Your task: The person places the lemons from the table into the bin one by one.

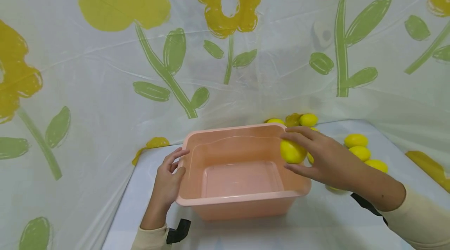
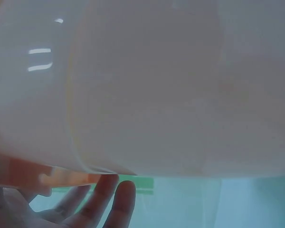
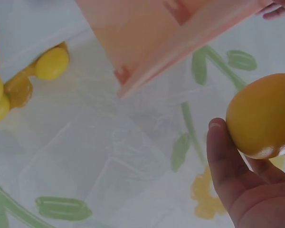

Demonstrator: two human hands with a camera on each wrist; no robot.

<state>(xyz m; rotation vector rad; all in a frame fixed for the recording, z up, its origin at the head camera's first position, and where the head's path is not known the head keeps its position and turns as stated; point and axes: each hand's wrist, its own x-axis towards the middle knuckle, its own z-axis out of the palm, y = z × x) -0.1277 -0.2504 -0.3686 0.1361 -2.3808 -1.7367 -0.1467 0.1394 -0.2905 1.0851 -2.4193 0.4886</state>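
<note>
A pink plastic tub [image 1: 242,199] stands on the white table [image 1: 316,226], with nothing inside it. My right hand [image 1: 316,158] grips a yellow lemon [image 1: 292,151] over the tub's right rim; in the right wrist view the lemon [image 3: 262,115] sits against my fingers [image 3: 221,156]. My left hand [image 1: 168,181] holds the tub's left wall near the rim, thumb on the edge. The left wrist view is filled by the tub wall [image 2: 156,95], with my fingers [image 2: 109,204] below it.
Several more lemons [image 1: 358,146] lie on the table right of the tub, and others [image 1: 306,120] behind its far right corner. A plastic sheet printed with yellow flowers [image 1: 226,4] hangs close behind and to the left. The table's left edge is near my left wrist.
</note>
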